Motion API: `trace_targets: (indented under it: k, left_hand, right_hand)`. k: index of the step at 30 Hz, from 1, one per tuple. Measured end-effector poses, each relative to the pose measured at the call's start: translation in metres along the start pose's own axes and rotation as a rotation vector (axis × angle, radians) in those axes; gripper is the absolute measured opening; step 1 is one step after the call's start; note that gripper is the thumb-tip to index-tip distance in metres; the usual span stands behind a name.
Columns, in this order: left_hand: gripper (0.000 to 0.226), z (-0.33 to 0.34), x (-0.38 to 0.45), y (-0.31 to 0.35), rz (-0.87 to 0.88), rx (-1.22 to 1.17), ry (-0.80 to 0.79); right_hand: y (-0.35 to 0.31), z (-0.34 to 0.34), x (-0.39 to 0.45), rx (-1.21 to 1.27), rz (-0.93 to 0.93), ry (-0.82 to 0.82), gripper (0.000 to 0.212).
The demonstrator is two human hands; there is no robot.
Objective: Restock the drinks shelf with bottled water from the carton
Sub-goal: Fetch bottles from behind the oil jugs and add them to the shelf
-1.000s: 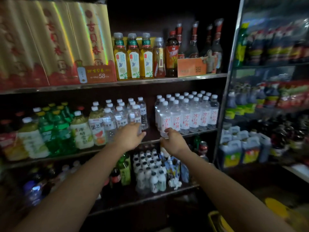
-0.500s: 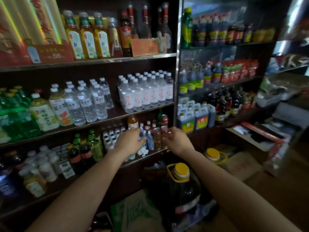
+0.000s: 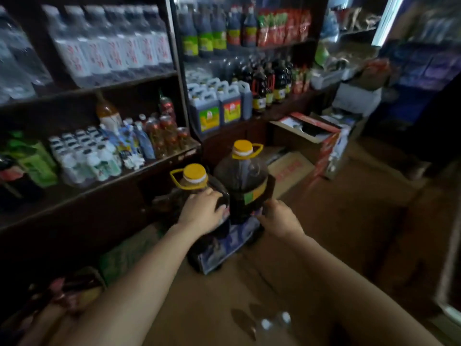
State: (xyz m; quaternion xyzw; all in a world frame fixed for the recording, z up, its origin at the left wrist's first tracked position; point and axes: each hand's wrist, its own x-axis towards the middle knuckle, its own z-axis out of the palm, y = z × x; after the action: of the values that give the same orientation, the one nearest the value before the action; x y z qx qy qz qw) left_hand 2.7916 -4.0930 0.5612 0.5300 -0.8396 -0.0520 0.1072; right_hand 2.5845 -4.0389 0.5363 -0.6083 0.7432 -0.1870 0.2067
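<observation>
Both hands are between bottles: the left hand and right hand hang loosely curled, holding nothing. Next, I judge, reach down to the water bottles in the carton below.

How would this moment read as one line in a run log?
left hand: on near oil jug | right hand: empty beside far jug | carton: bottles inside

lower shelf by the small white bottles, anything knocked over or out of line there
Yes. Next to the upright small white bottles, a few blue-and-white bottles lean to the left instead of standing straight, and an orange-capped bottle behind them tilts too. Nothing looks spilled, though the view is blurred.
</observation>
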Motion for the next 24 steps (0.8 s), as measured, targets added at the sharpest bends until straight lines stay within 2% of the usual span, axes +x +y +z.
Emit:
trace_targets:
  k: [3,6,11,16,20,24]
  left_hand:
    - [0.043,0.087,-0.006,0.015,0.044,-0.022,-0.063]
    - [0.045,0.177,-0.013,0.022,0.039,-0.065,-0.099]
    - [0.046,0.315,-0.024,0.028,-0.077,-0.215,-0.097]
    - [0.046,0.429,-0.051,0.032,-0.092,-0.29,-0.152]
    - [0.06,0.493,-0.083,0.038,-0.063,-0.341,-0.372]
    - [0.081,0.522,-0.112,0.052,-0.015,-0.314,-0.62]
  right_hand:
    - [0.066,0.048,-0.006,-0.014,0.055,-0.012,0.041]
    - [0.127,0.103,-0.008,-0.02,0.113,0.005,0.052]
    - [0.223,0.207,-0.012,0.018,0.184,-0.001,0.055]
    - [0.293,0.294,-0.027,0.003,0.213,-0.036,0.053]
    - [0.329,0.334,-0.04,0.007,0.213,-0.069,0.051]
    - [0.345,0.346,-0.049,0.0,0.231,-0.107,0.051]
